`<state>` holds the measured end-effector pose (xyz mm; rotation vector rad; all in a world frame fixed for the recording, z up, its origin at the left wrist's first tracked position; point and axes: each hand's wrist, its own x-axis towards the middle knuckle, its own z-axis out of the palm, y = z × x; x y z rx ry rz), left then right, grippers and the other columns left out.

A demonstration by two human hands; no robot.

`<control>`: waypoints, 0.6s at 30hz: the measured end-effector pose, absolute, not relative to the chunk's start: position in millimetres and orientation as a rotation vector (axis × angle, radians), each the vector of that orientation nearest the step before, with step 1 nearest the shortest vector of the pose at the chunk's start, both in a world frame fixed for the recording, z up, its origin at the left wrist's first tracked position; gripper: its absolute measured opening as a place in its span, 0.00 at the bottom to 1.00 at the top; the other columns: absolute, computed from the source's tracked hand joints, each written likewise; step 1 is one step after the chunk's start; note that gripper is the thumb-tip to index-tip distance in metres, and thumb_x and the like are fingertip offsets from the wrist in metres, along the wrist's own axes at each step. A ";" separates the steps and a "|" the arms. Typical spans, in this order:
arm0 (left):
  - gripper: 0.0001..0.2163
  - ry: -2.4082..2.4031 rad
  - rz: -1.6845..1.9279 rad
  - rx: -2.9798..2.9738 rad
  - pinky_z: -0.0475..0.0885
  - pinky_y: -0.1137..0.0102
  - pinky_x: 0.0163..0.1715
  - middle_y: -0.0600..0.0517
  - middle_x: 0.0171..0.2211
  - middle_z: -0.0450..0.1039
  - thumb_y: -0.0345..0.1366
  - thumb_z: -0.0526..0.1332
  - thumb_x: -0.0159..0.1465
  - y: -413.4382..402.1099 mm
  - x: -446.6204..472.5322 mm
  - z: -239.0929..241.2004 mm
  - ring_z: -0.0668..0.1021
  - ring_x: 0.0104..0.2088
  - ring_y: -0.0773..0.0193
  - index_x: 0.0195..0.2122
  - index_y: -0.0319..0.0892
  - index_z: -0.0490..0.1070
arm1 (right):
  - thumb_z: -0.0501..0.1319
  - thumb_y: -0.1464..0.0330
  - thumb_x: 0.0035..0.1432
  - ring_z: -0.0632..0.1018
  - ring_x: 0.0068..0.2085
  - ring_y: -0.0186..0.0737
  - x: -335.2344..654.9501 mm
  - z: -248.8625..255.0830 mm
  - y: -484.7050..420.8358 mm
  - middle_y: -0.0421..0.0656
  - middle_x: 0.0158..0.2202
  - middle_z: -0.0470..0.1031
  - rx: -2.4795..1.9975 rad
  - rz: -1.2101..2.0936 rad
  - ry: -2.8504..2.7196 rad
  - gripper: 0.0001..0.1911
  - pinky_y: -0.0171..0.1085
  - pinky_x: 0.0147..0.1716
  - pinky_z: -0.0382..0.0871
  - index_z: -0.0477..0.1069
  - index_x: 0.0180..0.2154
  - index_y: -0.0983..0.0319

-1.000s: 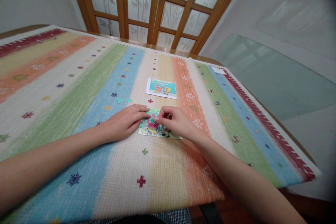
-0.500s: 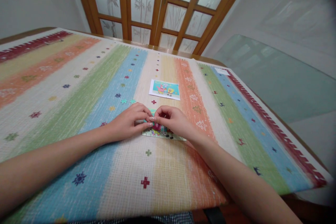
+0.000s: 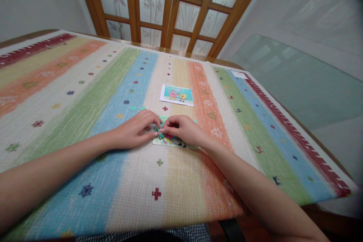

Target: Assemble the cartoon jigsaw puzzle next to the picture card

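A small jigsaw puzzle [image 3: 170, 141] with a cartoon picture lies on the striped tablecloth in front of me, its upper part largely covered by my hands. My right hand [image 3: 183, 130] is closed in a pinch over the puzzle's left part, with a small teal puzzle piece [image 3: 161, 135] at the fingertips. From the left, my left hand [image 3: 143, 128] reaches the puzzle's edge, thumb and fingers pinched close to the same piece. The fingertips of both hands nearly meet, so their exact hold is partly hidden. Beyond my left hand lie two loose green puzzle pieces [image 3: 133, 108].
Beyond the puzzle lies a white-bordered reference picture [image 3: 177, 95] of the cartoon figures. A white paper [image 3: 239, 75] is near the table's far right edge. The tablecloth [image 3: 136, 193] covers the table; wooden glazed doors [image 3: 167, 11] stand behind it.
My left fingers have drawn slightly left and apart from the right ones, and a teal piece shows between the fingertips. The view has shifted a little.
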<state>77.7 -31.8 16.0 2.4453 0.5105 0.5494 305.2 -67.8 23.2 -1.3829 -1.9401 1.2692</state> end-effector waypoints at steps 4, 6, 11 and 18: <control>0.11 0.538 0.509 2.419 0.67 0.61 0.50 0.47 0.49 0.68 0.39 0.58 0.68 -32.9 77.5 14.0 0.71 0.48 0.56 0.49 0.44 0.64 | 0.64 0.63 0.60 0.68 0.27 0.32 305.1 21.0 -60.5 0.37 0.24 0.71 -1.396 1.189 -2.067 0.11 0.34 0.28 0.57 0.73 0.28 0.62; 0.11 0.564 0.490 2.423 0.68 0.60 0.50 0.47 0.48 0.68 0.38 0.58 0.67 -33.0 77.4 13.7 0.71 0.47 0.56 0.49 0.44 0.64 | 0.64 0.63 0.60 0.67 0.26 0.31 303.4 20.6 -57.2 0.37 0.23 0.71 -1.411 1.122 -2.135 0.11 0.34 0.27 0.55 0.73 0.28 0.61; 0.12 0.603 0.471 2.453 0.67 0.58 0.51 0.48 0.46 0.68 0.38 0.60 0.65 -35.0 80.8 14.5 0.70 0.47 0.56 0.48 0.43 0.64 | 0.66 0.63 0.59 0.66 0.26 0.32 300.1 22.9 -50.0 0.36 0.23 0.70 -1.388 0.898 -2.337 0.12 0.34 0.28 0.54 0.71 0.26 0.61; 0.11 0.770 0.549 2.438 0.67 0.58 0.49 0.47 0.44 0.69 0.43 0.61 0.66 -40.6 91.2 9.4 0.70 0.47 0.55 0.43 0.42 0.66 | 0.67 0.69 0.57 0.69 0.32 0.35 302.2 16.8 -44.6 0.38 0.27 0.70 -1.261 0.733 -2.458 0.07 0.34 0.32 0.57 0.71 0.29 0.61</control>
